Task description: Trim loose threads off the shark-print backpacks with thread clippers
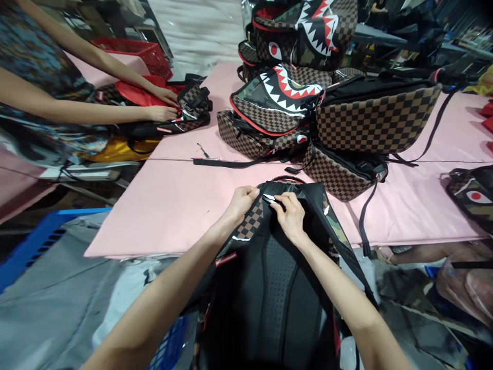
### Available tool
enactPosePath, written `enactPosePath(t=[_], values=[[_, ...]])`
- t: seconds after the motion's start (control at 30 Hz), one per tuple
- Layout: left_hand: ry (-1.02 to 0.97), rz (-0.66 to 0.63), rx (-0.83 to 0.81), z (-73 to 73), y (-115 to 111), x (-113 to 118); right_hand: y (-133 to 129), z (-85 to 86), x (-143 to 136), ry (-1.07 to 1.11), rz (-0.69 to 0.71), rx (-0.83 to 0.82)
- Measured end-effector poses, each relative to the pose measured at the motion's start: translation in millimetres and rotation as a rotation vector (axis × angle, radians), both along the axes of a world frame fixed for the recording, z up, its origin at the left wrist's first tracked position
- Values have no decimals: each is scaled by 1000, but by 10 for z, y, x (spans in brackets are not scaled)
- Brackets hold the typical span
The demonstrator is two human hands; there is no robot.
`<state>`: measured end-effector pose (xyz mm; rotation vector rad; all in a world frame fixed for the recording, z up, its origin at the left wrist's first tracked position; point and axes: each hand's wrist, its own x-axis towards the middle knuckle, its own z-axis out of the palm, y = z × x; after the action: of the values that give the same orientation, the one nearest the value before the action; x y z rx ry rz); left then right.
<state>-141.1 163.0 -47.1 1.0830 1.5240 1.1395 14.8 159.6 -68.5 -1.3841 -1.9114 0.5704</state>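
Note:
A black backpack point(281, 288) with a padded back panel lies in front of me, its top end on the table's near edge. My left hand point(241, 204) is closed, pinching the edge of its checkered left shoulder strap point(252, 218) near the top. In my right hand point(290, 213) is a small pair of thread snips point(268, 198), the pale blades pointing left at that strap. The fingers of the right hand hide most of the snips. The right shoulder strap point(339, 231), partly camouflage, hangs down that side of the bag.
Checkered backpacks with shark-mouth fronts point(287, 95) are piled ahead on the pink table point(154, 205), loose straps trailing. Another bag point(472, 198) sits at the right edge. At left a co-worker's hands point(165, 105) work on a red-lined bag. A blue crate point(34, 246) stands below left.

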Motion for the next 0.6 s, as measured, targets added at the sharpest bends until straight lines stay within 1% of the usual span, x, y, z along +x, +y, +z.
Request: enactPosePath(t=[0.2, 0.43, 0.53, 0.6], values=[[-88, 61, 5, 22, -15, 14, 57, -37, -53, -60, 3, -46], [-103, 44, -27, 20, -17, 40, 105, -27, -73, 46, 4, -77], [-222, 35, -44, 74, -9, -120, 71, 0, -39, 182, -17, -136], [-276, 92, -22, 126, -10, -325, -37, 38, 17, 269, -34, -185]])
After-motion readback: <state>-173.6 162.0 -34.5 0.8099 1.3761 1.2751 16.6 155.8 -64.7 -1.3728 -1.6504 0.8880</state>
